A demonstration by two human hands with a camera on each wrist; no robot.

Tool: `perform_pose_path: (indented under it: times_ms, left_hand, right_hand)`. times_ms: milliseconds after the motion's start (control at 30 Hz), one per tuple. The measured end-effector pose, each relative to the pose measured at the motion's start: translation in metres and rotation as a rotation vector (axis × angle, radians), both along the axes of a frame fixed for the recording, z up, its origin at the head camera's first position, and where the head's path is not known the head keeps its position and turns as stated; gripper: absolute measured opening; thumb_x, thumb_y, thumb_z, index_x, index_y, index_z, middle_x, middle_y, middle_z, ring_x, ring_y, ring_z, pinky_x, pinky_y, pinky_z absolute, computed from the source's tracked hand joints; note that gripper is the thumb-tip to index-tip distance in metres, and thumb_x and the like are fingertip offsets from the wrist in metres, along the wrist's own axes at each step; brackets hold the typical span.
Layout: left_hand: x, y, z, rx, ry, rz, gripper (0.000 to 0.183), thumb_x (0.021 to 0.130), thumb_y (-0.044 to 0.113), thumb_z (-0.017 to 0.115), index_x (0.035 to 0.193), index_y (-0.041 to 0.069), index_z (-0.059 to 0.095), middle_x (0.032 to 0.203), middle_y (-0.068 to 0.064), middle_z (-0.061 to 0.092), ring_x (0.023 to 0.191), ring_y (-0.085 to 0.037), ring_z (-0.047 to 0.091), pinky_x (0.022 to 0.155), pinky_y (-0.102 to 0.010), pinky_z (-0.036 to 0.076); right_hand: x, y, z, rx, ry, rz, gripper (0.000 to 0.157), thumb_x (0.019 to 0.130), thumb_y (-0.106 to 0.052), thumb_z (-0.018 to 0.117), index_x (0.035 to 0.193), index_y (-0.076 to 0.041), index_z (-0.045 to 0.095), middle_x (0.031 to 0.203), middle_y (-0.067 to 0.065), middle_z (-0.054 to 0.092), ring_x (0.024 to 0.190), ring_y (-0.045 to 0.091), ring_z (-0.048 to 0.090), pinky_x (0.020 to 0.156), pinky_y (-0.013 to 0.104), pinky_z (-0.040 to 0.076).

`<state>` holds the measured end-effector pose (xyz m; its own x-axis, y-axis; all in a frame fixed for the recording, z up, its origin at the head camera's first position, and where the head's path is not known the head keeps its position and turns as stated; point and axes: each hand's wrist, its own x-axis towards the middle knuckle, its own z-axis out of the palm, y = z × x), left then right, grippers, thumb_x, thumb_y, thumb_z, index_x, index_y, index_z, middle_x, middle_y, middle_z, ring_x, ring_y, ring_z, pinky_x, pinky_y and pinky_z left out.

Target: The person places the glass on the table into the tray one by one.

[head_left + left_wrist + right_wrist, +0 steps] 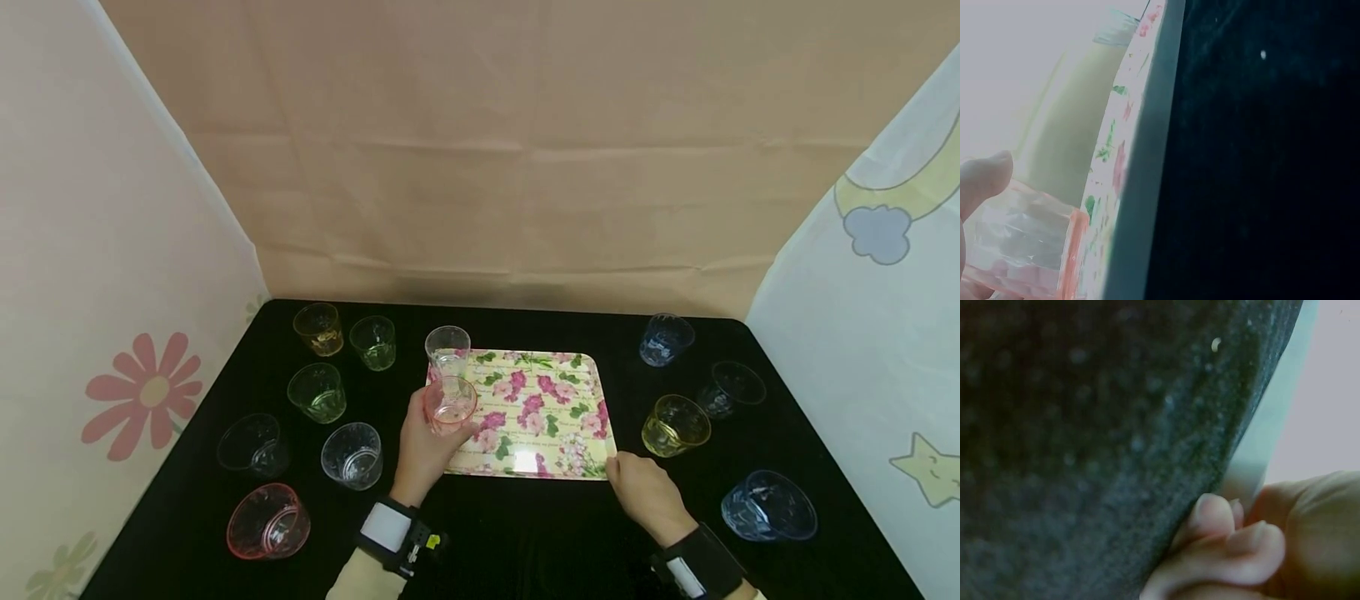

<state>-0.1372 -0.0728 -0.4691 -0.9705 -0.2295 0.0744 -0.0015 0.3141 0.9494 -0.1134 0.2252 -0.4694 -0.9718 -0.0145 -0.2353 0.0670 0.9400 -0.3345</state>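
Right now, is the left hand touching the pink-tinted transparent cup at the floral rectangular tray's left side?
Touching: the head view shows the left hand gripping the pink-tinted transparent cup, thumb and fingers on opposite sides.

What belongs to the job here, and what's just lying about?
Job:
pink glass in left grip
floral tray in right grip
clear glass on the tray

Seemingly idle:
six glasses left of the tray
four glasses to its right

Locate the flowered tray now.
In the head view, the tray is central on the table, its near right corner in the right hand, a pink glass by its left edge.
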Motion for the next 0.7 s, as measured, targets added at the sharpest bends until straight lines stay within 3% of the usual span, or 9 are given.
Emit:
perform_pose_path:
  times_ms: [333, 700]
  left_hand:
    - [-0.0079, -0.0003, -0.006, 0.021, -0.038, 0.069, 0.08, 0.067, 0.02, 0.084, 0.135, 0.009, 0.042, 0.13, -0.015, 0.053, 0.115, -0.029, 0.054, 0.09, -0.044, 0.05]
    - [-0.0098, 0.0045, -0.0071, 0.019, -0.004, 0.111, 0.078, 0.069, 0.019, 0.083, 0.134, 0.008, 0.043, 0.13, -0.014, 0.055, 0.12, -0.03, 0.052, 0.098, -0.046, 0.044]
  right_hand:
    - [0.0003, -0.0017, 0.0031, -0.025, 0.002, -0.002, 0.035, 0.097, -0.02, 0.036, 0.064, -0.011, 0.046, 0.057, 0.002, 0.038, 0.048, 0.014, 0.031, 0.046, 0.027, 0.026]
    - [0.0021, -0.0008, 0.004, -0.037, -0.007, -0.009, 0.036, 0.097, -0.018, 0.035, 0.064, -0.01, 0.045, 0.056, 0.001, 0.035, 0.048, 0.014, 0.027, 0.047, 0.026, 0.023]
